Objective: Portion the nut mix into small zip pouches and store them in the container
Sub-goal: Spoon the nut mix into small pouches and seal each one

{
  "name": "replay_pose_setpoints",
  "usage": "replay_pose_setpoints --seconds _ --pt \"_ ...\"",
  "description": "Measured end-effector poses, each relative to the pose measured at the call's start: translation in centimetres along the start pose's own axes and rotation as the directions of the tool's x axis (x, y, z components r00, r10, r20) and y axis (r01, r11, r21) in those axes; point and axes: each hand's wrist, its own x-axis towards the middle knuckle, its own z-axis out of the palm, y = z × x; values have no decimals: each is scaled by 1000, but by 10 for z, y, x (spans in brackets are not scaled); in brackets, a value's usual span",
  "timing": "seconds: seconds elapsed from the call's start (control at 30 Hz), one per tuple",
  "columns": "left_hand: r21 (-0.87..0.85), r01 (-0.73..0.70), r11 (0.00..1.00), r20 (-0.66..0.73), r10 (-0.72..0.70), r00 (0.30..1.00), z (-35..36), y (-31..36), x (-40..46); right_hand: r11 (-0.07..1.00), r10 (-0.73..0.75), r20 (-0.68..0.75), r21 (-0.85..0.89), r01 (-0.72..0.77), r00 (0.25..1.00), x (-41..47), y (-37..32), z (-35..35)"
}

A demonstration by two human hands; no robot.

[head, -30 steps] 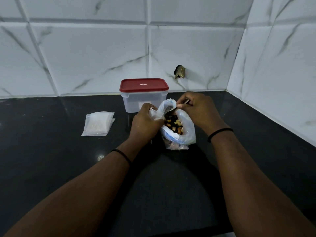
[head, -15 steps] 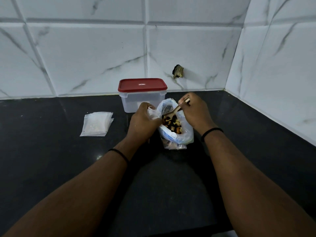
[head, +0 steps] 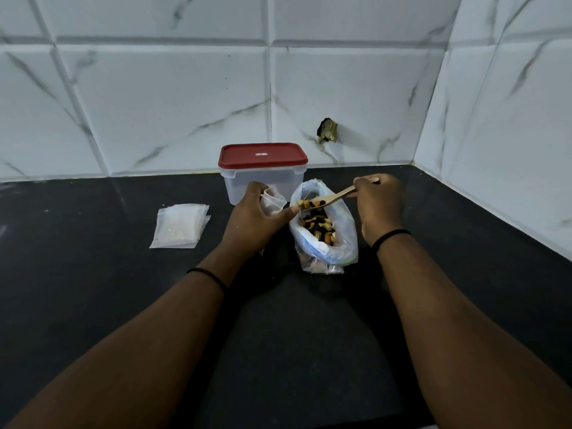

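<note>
On the black stone counter (head: 93, 305), just in front of the clear plastic container with a red lid (head: 263, 173), the left hand (head: 255, 222) curls its fingers round a small clear zip pouch (head: 274, 201). The right hand (head: 379, 201) pinches a pale wooden spoon (head: 328, 198), loaded with nuts, above the open clear plastic bag of mixed nuts (head: 325, 230). A stack of empty small zip pouches (head: 179, 226) lies well to the left.

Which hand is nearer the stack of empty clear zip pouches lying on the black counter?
Left. The left hand is just right of the stack of empty clear zip pouches; the right hand is farther right, beyond the nut bag.
</note>
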Motion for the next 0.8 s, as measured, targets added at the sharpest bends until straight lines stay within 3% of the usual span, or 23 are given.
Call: replay_pose_setpoints --seconds 0.33,0.47,0.53,0.6,0.67,0.73,0.8 --pt "-19 -8 1000 1 8 1000 2 -2 2 993 20 -48 116 -14 999 -9 -17 -2" --pt "-28 -22 999 13 22 1000 2 -2 2 981 6 64 195 -19 998 -21 -26 -1" --pt "-31 -33 999 20 34 999 2 -3 3 982 -90 125 177 67 988 -30 -30 2" --pt "-39 -43 998 14 44 999 3 -4 3 955 -289 219 133 265 932 -39 -33 6" --pt "-49 -59 997 -4 59 998 3 -5 2 885 -463 377 141 444 802 -48 -36 7" --pt "-56 -70 996 -18 69 997 3 -5 2 823 -552 473 172 542 687 -54 -37 7" --pt "-67 -69 995 -19 68 998 3 -4 2 778 -608 471 191 599 639 -56 -38 7"
